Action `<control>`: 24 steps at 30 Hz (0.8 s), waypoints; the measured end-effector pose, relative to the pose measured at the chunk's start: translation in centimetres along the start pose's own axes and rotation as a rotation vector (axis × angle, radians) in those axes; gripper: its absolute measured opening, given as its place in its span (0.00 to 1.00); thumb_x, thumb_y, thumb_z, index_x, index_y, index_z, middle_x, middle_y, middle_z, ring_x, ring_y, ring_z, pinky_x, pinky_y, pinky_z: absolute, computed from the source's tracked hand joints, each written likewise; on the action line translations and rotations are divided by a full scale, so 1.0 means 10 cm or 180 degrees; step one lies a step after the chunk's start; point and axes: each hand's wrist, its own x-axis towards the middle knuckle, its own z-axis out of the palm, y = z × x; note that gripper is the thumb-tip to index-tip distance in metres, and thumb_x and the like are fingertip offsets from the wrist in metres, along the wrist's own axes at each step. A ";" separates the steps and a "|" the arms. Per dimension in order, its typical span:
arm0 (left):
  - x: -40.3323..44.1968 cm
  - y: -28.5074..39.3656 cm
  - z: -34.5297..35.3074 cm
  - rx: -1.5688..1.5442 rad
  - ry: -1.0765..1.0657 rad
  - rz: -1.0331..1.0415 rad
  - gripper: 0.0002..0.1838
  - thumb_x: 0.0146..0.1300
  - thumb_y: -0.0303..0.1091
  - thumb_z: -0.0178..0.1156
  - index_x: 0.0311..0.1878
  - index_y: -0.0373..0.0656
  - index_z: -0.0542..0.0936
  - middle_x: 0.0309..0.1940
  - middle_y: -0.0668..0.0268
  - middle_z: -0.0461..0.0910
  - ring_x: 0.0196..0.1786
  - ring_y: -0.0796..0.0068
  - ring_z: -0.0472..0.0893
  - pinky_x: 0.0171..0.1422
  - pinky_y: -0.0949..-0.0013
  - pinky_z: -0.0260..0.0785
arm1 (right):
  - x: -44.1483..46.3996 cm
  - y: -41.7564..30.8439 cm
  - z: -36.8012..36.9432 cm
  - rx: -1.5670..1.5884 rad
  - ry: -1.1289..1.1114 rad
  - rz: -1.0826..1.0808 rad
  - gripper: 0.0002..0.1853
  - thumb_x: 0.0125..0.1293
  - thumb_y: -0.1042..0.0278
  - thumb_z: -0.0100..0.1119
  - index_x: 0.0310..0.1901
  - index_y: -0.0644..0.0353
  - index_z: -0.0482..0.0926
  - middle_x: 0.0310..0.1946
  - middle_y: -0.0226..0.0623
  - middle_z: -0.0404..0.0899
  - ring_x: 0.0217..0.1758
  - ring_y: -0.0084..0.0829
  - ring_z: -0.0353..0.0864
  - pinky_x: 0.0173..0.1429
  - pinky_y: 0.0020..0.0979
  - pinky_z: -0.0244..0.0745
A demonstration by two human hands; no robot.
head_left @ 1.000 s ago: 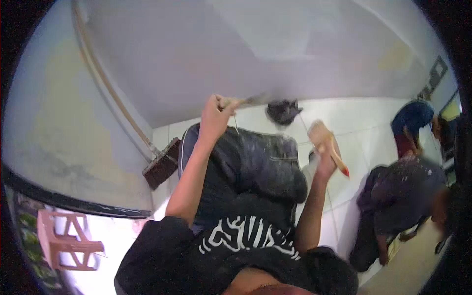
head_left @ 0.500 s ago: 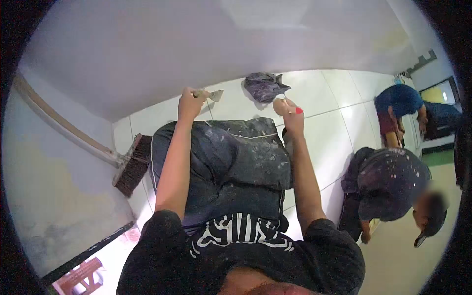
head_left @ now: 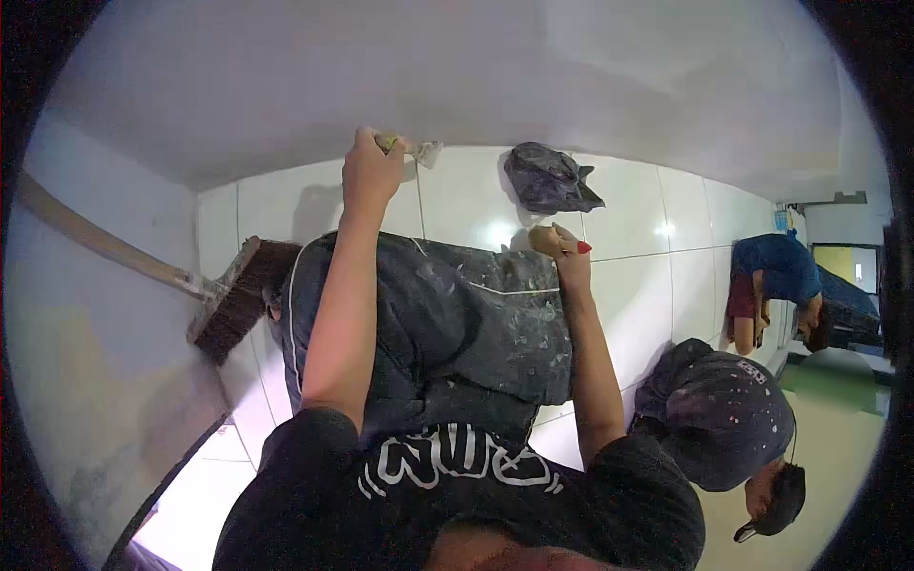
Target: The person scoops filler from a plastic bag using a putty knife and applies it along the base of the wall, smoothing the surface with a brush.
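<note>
My left hand [head_left: 369, 176] is closed around the handle of a putty knife [head_left: 428, 153], whose pale-smeared blade points right, close to the foot of the wall. Over my right thigh, my right hand [head_left: 572, 266] is closed on a small thing with a red end [head_left: 583, 247]; a tan, rounded part [head_left: 545, 240] shows at its left, and its kind is unclear. Just beyond that hand, a crumpled dark plastic bag [head_left: 550, 181] lies on the white floor tiles [head_left: 466, 200].
A broom [head_left: 243, 295] leans at the left, bristles by my knee. The wall [head_left: 381, 76] runs along the front. One person in dark, paint-flecked clothes [head_left: 719, 414] crouches close on my right. Another in a blue shirt [head_left: 776, 266] is farther off.
My left hand has moved forward with the putty knife, nearer the wall. My right hand sits a little lower in view. The view has shifted, and the nearby person appears farther left.
</note>
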 end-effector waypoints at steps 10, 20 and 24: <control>-0.01 -0.07 -0.03 0.0035 -0.0278 -0.0002 0.21 0.60 0.46 0.65 0.47 0.40 0.73 0.41 0.51 0.83 0.48 0.48 0.82 0.50 0.51 0.73 | 0.07 0.18 0.01 -0.0544 -0.0145 -0.0097 0.19 0.73 0.60 0.56 0.57 0.66 0.79 0.45 0.45 0.86 0.48 0.31 0.85 0.51 0.30 0.78; -0.02 -0.15 0.19 0.0109 -0.0551 0.0099 0.20 0.60 0.46 0.64 0.46 0.39 0.75 0.39 0.52 0.83 0.48 0.50 0.82 0.51 0.53 0.73 | -0.15 -0.31 -0.01 0.0259 -0.0151 -0.0115 0.25 0.69 0.51 0.62 0.56 0.67 0.80 0.46 0.40 0.86 0.48 0.27 0.83 0.52 0.28 0.76; -0.10 -0.06 0.01 0.0256 -0.0295 0.0189 0.19 0.60 0.44 0.62 0.46 0.39 0.76 0.41 0.53 0.84 0.48 0.50 0.82 0.52 0.53 0.73 | -0.06 -0.29 0.11 0.0201 -0.0370 -0.0784 0.20 0.71 0.56 0.60 0.56 0.61 0.81 0.46 0.35 0.85 0.49 0.24 0.81 0.54 0.27 0.75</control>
